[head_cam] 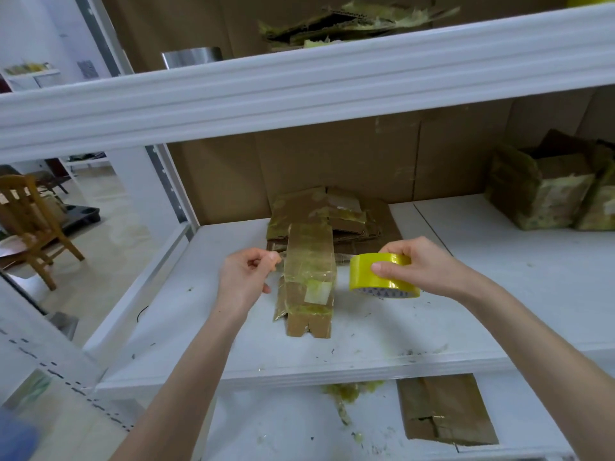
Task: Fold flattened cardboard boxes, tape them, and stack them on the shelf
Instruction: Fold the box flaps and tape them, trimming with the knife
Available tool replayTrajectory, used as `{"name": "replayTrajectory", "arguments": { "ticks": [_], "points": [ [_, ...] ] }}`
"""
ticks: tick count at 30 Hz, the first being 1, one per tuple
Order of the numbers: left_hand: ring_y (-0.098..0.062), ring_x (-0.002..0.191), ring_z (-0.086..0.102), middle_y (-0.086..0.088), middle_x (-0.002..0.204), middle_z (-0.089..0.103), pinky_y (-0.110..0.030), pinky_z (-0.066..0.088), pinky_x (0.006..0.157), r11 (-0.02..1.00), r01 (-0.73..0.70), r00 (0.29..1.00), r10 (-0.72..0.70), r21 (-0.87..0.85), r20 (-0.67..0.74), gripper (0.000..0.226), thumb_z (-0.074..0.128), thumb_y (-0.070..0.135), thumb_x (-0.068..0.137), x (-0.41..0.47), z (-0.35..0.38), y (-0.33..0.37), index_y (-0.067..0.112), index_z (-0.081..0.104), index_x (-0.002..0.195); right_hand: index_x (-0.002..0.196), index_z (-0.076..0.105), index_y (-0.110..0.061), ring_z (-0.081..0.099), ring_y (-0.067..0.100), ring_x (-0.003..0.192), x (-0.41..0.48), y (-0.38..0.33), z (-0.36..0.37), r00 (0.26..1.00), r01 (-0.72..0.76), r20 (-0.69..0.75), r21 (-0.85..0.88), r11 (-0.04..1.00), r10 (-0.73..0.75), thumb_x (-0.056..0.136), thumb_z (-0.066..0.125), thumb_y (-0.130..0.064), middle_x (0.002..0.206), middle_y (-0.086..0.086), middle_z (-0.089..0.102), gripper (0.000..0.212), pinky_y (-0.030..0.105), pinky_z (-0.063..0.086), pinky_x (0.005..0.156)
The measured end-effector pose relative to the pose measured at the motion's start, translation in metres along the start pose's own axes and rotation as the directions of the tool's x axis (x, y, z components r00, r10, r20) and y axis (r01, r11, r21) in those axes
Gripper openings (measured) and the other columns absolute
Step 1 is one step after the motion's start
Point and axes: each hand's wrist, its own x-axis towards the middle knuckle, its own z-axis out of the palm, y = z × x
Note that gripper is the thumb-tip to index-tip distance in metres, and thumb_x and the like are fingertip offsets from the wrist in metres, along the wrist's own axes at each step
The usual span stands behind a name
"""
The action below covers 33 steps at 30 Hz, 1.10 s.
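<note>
A small folded cardboard box [307,287], patched with yellowish tape, lies on the white middle shelf [366,344]. A strip of clear tape stretches across its top, from the yellow tape roll [382,276] to my left hand [244,277]. My left hand pinches the strip's free end just left of the box. My right hand [419,264] grips the roll just right of the box, slightly above the shelf. Behind the box lies a pile of flattened cardboard boxes [336,214].
Two taped boxes [552,194] stand at the back right of the shelf. A flattened box [446,410] and tape scraps lie on the lower shelf. The upper shelf beam [299,84] crosses overhead with torn cardboard and a metal container on it. A wooden chair [30,224] stands at left.
</note>
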Motion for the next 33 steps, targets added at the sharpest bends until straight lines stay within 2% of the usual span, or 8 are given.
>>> {"name": "replayTrajectory", "arguments": {
  "ticks": [3, 5, 8, 13, 16, 20, 27, 33],
  "points": [
    [-0.011, 0.045, 0.054, 0.0, 0.072, 0.064, -0.017, 0.047, 0.052, 0.999, 0.001, 1.0, 0.0, 0.038, -0.02, 0.015, 0.06, 0.021, 0.092, -0.003, -0.003, -0.01, 0.017, 0.069, 0.079, 0.102, 0.069, -0.02, 0.063, 0.017, 0.087, -0.002, -0.001, 0.006, 0.998, -0.029, 0.049, -0.036, 0.999, 0.031, 0.09, 0.059, -0.042, 0.092, 0.0, 0.068, 0.027, 0.029, 0.051, 0.071],
    [-0.013, 0.048, 0.056, 0.0, 0.072, 0.064, -0.019, 0.048, 0.053, 0.999, 0.005, 0.999, -0.002, 0.043, -0.049, 0.017, 0.06, 0.02, 0.092, -0.005, -0.005, -0.016, 0.018, 0.067, 0.077, 0.106, 0.066, -0.026, 0.06, 0.016, 0.088, -0.001, -0.002, 0.012, 0.997, -0.068, -0.04, -0.238, 0.969, 0.06, 0.091, 0.057, -0.048, 0.092, -0.003, 0.066, 0.028, 0.037, 0.053, 0.074],
    [-0.016, 0.052, 0.057, -0.002, 0.074, 0.064, -0.013, 0.046, 0.048, 0.999, 0.023, 0.996, -0.02, 0.044, -0.082, 0.017, 0.06, 0.02, 0.092, -0.001, -0.008, -0.023, 0.018, 0.066, 0.076, 0.113, 0.064, -0.032, 0.055, 0.019, 0.093, 0.001, -0.006, 0.023, 0.974, -0.163, -0.215, -0.483, 0.86, 0.063, 0.092, 0.05, -0.054, 0.094, -0.001, 0.062, 0.034, 0.031, 0.041, 0.07],
    [-0.018, 0.063, 0.057, -0.005, 0.078, 0.066, -0.01, 0.044, 0.046, 0.999, 0.019, 0.997, -0.016, 0.044, -0.079, 0.013, 0.062, 0.017, 0.09, 0.001, -0.007, -0.037, 0.01, 0.07, 0.083, 0.113, 0.065, -0.03, 0.059, 0.024, 0.097, 0.004, -0.004, 0.044, 0.953, -0.184, -0.302, -0.486, 0.854, 0.033, 0.095, 0.047, -0.049, 0.1, 0.003, 0.069, 0.031, 0.028, 0.03, 0.07],
    [-0.017, 0.061, 0.055, -0.005, 0.078, 0.067, -0.013, 0.046, 0.05, 0.999, 0.028, 0.997, -0.025, 0.032, -0.072, 0.012, 0.062, 0.016, 0.09, -0.002, -0.003, -0.047, 0.009, 0.071, 0.084, 0.111, 0.067, -0.03, 0.059, 0.023, 0.095, 0.004, 0.003, 0.053, 0.938, -0.197, -0.348, -0.494, 0.846, 0.016, 0.094, 0.049, -0.047, 0.095, 0.003, 0.069, 0.03, 0.027, 0.03, 0.072],
    [-0.016, 0.068, 0.057, 0.0, 0.076, 0.068, -0.03, 0.051, 0.066, 0.998, 0.062, 0.995, -0.062, -0.002, -0.074, 0.012, 0.063, 0.018, 0.089, 0.002, 0.003, -0.056, 0.013, 0.071, 0.082, 0.113, 0.067, -0.03, 0.058, 0.022, 0.096, 0.009, 0.01, 0.064, 0.918, -0.223, -0.396, -0.48, 0.848, 0.017, 0.094, 0.049, -0.045, 0.095, 0.002, 0.069, 0.03, 0.031, 0.035, 0.079],
    [-0.014, 0.073, 0.057, 0.003, 0.076, 0.066, -0.031, 0.05, 0.074, 0.997, 0.075, 0.995, -0.074, 0.003, -0.065, 0.012, 0.063, 0.022, 0.089, 0.021, 0.015, -0.065, 0.015, 0.069, 0.082, 0.113, 0.065, -0.026, 0.058, 0.024, 0.096, 0.029, 0.021, 0.079, 0.896, -0.29, -0.44, -0.485, 0.825, 0.057, 0.096, 0.045, -0.045, 0.094, 0.004, 0.069, 0.032, 0.033, 0.037, 0.08],
    [-0.017, 0.081, 0.057, -0.003, 0.102, 0.062, -0.038, 0.052, 0.08, 0.998, 0.052, 0.999, -0.052, 0.045, 0.01, 0.012, 0.061, 0.023, 0.091, 0.034, 0.032, -0.07, 0.02, 0.065, 0.08, 0.116, 0.063, -0.024, 0.057, 0.024, 0.1, 0.044, 0.021, 0.088, 0.908, -0.327, -0.398, -0.475, 0.817, 0.132, 0.098, 0.042, -0.049, 0.098, 0.005, 0.068, 0.037, 0.032, 0.039, 0.078]
  ]
}}
